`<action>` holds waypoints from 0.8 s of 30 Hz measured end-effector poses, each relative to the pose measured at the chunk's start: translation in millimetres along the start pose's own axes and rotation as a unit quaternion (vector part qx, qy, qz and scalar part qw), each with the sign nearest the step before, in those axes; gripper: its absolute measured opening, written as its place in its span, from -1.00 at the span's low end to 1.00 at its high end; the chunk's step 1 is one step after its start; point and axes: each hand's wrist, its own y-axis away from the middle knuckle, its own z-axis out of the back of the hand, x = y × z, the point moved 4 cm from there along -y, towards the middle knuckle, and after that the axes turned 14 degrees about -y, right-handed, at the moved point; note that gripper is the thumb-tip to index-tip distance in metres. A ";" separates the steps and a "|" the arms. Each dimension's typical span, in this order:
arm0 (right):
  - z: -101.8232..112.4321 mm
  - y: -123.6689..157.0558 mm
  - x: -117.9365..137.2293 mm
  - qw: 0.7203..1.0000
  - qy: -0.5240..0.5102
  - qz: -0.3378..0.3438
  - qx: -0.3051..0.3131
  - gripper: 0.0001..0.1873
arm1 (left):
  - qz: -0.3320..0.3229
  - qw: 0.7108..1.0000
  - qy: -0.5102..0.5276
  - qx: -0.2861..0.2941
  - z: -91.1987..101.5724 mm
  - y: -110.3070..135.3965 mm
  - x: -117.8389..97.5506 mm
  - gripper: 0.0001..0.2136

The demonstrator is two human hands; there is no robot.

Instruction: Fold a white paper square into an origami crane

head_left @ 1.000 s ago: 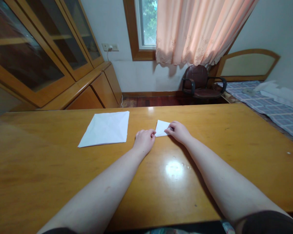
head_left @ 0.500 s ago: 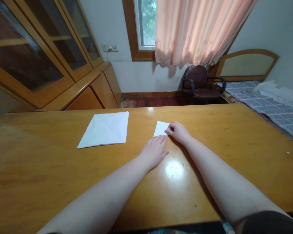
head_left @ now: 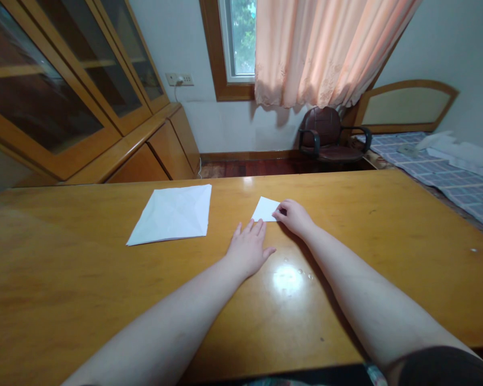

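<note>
A small piece of folded white paper [head_left: 264, 208] lies on the wooden table [head_left: 104, 300], just beyond my hands. My right hand [head_left: 293, 215] pinches its right side between thumb and fingers. My left hand [head_left: 249, 249] rests palm down with its fingers spread, the fingertips at the paper's near edge. To the left lies a larger stack of white paper sheets [head_left: 171, 214] with faint crease lines, apart from both hands.
Past the table's far edge stands a dark red office chair [head_left: 324, 134]. A wooden cabinet [head_left: 140, 161] with glass doors runs along the left. At the right is a bed [head_left: 438, 171] with a checked cover. A pink curtain [head_left: 317, 53] hangs over the window.
The left hand has slid slightly left and its fingers have spread wider. The small paper has turned a little under the right hand, which keeps its pinch.
</note>
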 end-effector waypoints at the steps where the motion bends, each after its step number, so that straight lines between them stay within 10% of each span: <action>1: 0.2 0.0 0.2 1.000 0.000 -0.001 -0.001 -0.88 | 0.001 1.000 0.004 0.001 0.8 0.1 0.1 -0.35; 24: -0.2 -1.7 -11.6 0.999 -0.025 0.006 -0.033 -0.76 | 0.019 0.999 0.028 -0.018 2.2 -3.7 10.4 -0.37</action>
